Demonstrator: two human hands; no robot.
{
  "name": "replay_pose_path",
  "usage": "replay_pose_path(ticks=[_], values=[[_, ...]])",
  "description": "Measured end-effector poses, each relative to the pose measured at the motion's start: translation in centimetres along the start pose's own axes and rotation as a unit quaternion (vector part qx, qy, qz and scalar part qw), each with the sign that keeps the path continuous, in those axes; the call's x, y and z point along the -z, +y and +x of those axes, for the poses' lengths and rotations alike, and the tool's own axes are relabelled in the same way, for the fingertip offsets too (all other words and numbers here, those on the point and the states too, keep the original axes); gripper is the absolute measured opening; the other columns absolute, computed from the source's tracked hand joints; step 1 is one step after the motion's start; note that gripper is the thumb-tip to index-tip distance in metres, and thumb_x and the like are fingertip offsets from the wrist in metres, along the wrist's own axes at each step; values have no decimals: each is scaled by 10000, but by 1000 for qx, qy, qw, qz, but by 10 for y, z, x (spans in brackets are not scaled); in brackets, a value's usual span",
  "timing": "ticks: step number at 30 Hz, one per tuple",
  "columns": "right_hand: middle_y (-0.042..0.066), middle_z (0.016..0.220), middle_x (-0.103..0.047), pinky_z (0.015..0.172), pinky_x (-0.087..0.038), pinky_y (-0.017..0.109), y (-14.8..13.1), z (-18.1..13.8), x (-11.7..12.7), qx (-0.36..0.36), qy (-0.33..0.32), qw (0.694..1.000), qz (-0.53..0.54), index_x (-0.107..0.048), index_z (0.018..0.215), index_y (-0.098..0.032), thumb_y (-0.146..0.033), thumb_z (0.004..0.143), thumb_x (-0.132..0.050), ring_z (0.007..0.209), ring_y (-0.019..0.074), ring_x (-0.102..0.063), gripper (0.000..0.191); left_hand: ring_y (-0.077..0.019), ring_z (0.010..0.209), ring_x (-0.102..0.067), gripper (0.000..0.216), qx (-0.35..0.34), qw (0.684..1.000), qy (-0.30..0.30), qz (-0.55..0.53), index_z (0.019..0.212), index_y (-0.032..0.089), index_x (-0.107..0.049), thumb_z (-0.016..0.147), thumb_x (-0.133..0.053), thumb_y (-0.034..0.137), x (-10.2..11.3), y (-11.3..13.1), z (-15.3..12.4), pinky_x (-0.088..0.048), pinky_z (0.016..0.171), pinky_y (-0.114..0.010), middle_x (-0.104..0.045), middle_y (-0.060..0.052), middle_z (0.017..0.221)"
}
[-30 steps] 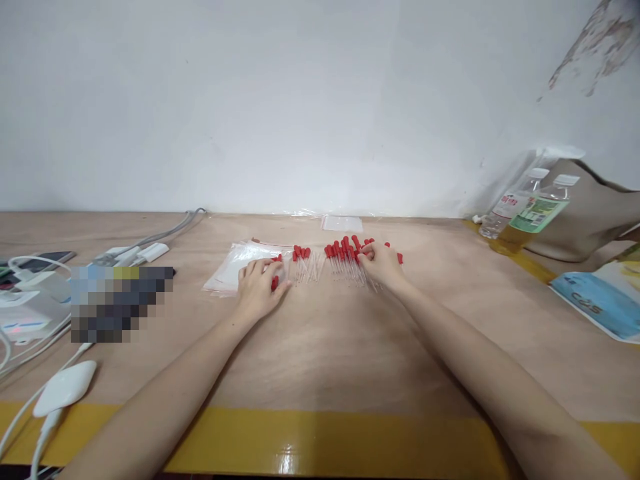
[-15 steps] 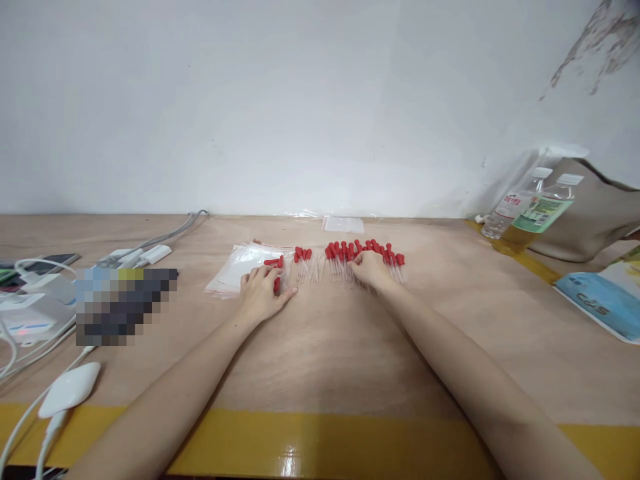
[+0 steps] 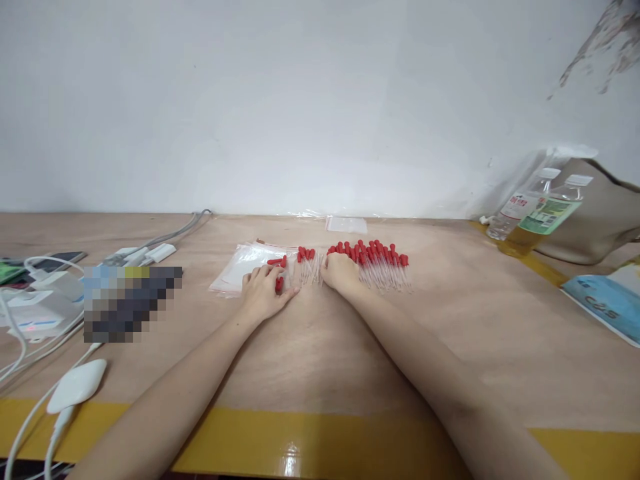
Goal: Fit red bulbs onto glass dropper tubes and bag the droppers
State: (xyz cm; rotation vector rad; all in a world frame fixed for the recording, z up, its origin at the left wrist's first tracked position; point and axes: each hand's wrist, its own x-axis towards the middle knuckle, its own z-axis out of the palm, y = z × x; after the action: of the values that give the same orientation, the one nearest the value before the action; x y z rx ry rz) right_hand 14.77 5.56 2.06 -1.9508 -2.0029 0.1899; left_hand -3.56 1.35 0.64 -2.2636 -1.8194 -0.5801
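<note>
Droppers, red-topped, with slender clear stems

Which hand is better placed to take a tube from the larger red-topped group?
Probably the right hand: it is at the left end of the larger group, while the left hand is by the plastic bags, beyond the smaller group.

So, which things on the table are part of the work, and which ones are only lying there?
Seem part of the work:
red-topped droppers, at the right hand
clear bags, at the left hand

Seem only lying there:
two bottles
blue packet
beige bag
rounded white device
</note>
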Motion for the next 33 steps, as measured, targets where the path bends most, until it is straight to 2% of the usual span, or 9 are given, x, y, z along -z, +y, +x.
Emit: replay_pose_path(ticks=[8, 15, 18, 21, 24, 29, 33], values=[[172, 946, -631, 665, -449, 335, -10, 12, -3, -42, -40, 998, 10, -626, 950, -118, -220, 749, -485, 871, 260, -602, 266, -300, 988, -470, 594, 32, 999, 16, -5, 1093, 197, -493, 672, -499, 616, 2, 1, 3, -335, 795, -400, -561, -105, 1036], [162, 936, -628, 634, -424, 303, -5, 9, 0, -27, -51, 998, 36, -601, 924, -127, -299, 805, -433, 854, 246, -599, 268, -260, 963, -493, 292, 78, 995, 45, -36, 925, 188, -576, 811, -399, 391, 5, -11, 11, -374, 793, -365, -563, -85, 994], [170, 901, -617, 602, -400, 293, 13, -8, 6, 21, -5, 999, 50, -523, 961, -96, -311, 855, -337, 784, 232, -593, 303, -246, 946, -498, 254, 82, 995, 42, -49, 842, 205, -616, 785, -442, 381, 6, -19, 20, -382, 806, -351, -559, -69, 941], [107, 759, -606, 574, -375, 272, 41, -33, 10, 134, 45, 988, 62, -467, 941, -114, -261, 862, -328, 659, 188, -557, 217, -254, 942, -493, 234, 85, 995, 40, -27, 800, 220, -631, 746, -490, 399, 2, -20, 33, -383, 799, -364, -557, -63, 919], [88, 828, -594, 636, -390, 276, 70, -56, 8, 244, 82, 964, 66, -477, 929, -146, -211, 858, -342, 736, 181, -540, 165, -277, 938, -485, 270, 84, 996, 22, 17, 768, 217, -640, 729, -498, 443, -3, -15, 45, -372, 793, -397, -564, -79, 897], [81, 917, -601, 747, -393, 321, 97, -73, -4, 281, 162, 944, 63, -510, 1029, -166, -203, 850, -395, 846, 200, -536, 215, -314, 941, -472, 373, 97, 992, -11, 77, 712, 190, -669, 710, -480, 511, -8, -8, 58, -362, 770, -424, -571, -129, 895], [74, 906, -603, 740, -398, 311, 98, -75, -5, 286, 160, 942, 75, -537, 1009, -165, -204, 856, -397, 828, 186, -542, 211, -315, 933, -489, 337, 105, 990, -28, 90, 688, 184, -677, 715, -480, 455, -8, -7, 66, -359, 762, -424, -592, -135, 899]])
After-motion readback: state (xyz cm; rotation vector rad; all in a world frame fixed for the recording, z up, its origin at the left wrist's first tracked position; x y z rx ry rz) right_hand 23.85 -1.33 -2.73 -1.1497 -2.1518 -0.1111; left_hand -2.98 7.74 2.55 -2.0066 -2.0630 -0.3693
